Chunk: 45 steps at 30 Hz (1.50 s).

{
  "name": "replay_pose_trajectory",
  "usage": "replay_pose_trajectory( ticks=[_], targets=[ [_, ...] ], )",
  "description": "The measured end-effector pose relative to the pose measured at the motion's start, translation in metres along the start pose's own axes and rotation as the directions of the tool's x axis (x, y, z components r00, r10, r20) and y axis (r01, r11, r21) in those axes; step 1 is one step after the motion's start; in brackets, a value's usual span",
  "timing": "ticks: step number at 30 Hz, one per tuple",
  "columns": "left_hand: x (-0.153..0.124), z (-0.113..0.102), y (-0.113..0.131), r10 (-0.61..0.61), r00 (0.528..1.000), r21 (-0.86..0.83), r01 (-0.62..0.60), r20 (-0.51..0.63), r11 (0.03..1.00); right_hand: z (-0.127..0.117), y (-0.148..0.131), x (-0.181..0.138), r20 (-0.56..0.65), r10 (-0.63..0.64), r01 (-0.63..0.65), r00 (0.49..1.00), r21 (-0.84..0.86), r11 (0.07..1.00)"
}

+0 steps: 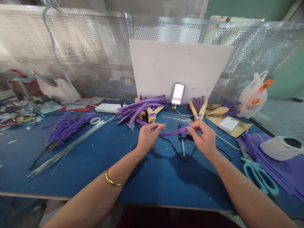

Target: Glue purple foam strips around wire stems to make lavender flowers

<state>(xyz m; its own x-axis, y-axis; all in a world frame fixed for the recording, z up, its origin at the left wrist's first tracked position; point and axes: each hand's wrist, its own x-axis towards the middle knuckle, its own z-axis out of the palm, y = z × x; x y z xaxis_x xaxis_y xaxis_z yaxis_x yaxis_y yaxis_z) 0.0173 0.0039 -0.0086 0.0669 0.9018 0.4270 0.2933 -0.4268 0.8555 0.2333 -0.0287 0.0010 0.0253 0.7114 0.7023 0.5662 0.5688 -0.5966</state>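
Note:
My left hand [149,136] and my right hand [203,137] hold a thin purple paper strip [173,132] stretched between them above the blue table [95,167]. Each hand pinches one end with closed fingers. A gold bangle sits on my left wrist. Just behind the hands lies a pile of purple strips [142,107] on folded tan paper. Below the strip a glue gun [182,134] with a black cord lies on the table.
Teal scissors [257,171] and purple sheets [282,167] lie at the right, with a white tape roll [282,147]. A purple flower bundle [66,126] and thin wires [71,145] lie at the left. A white board [175,68] leans on a perforated metal screen behind.

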Motion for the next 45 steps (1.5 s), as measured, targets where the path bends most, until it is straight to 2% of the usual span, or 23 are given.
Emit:
replay_pose_trajectory(
  ticks=[3,6,11,14,16,19,22,24,26,29,33,41,45],
  targets=[
    [-0.003,0.001,0.002,0.027,0.995,0.072,-0.034,0.096,0.997,0.000,0.000,0.000,0.000,-0.005,0.005,1.000,0.007,1.000],
    [-0.004,0.003,0.003,0.059,0.994,0.108,-0.069,0.094,0.992,0.000,0.000,0.000,0.005,-0.012,0.012,1.000,-0.002,1.000],
    [0.002,0.002,-0.004,-0.010,0.996,-0.064,0.004,-0.089,0.998,-0.001,0.000,0.000,0.002,-0.020,0.020,1.000,-0.013,1.000],
    [0.007,-0.002,-0.007,-0.020,0.972,-0.154,-0.017,-0.235,0.988,-0.001,0.000,0.000,-0.018,-0.021,0.021,1.000,-0.009,1.000],
    [0.008,-0.004,-0.007,-0.022,0.964,-0.181,-0.027,-0.264,0.983,-0.002,0.000,0.000,-0.019,-0.021,0.021,1.000,-0.006,1.000],
    [0.005,-0.004,-0.003,0.033,0.980,-0.104,-0.055,-0.199,0.993,-0.002,0.000,0.000,-0.005,-0.021,0.021,1.000,-0.006,1.000],
    [0.000,-0.001,0.002,0.103,0.995,0.042,-0.103,-0.005,0.994,-0.001,0.000,0.000,0.002,-0.030,0.030,1.000,-0.014,0.999],
    [-0.003,0.001,0.003,0.089,0.986,0.137,-0.109,0.144,0.985,-0.001,0.000,0.000,-0.006,-0.036,0.035,0.999,-0.012,0.999],
    [-0.004,0.002,0.003,0.069,0.973,0.225,-0.120,0.221,0.967,-0.001,0.000,0.000,-0.009,-0.039,0.038,0.999,-0.006,0.999],
    [-0.005,0.002,0.002,0.079,0.975,0.273,-0.135,0.208,0.953,-0.001,-0.001,0.000,-0.001,-0.048,0.048,0.999,-0.005,0.999],
    [-0.005,0.002,0.004,0.094,0.978,0.224,-0.136,0.186,0.965,-0.001,-0.004,-0.001,-0.001,-0.083,0.083,0.997,0.003,0.997],
    [-0.009,0.004,0.013,0.169,0.973,0.232,-0.203,0.160,0.951,0.002,-0.009,-0.005,-0.010,-0.162,0.162,0.987,-0.013,0.987],
    [-0.011,0.004,0.013,0.248,0.953,0.223,-0.283,0.172,0.933,0.003,-0.010,-0.006,0.012,-0.202,0.203,0.979,-0.026,0.979]
  ],
)
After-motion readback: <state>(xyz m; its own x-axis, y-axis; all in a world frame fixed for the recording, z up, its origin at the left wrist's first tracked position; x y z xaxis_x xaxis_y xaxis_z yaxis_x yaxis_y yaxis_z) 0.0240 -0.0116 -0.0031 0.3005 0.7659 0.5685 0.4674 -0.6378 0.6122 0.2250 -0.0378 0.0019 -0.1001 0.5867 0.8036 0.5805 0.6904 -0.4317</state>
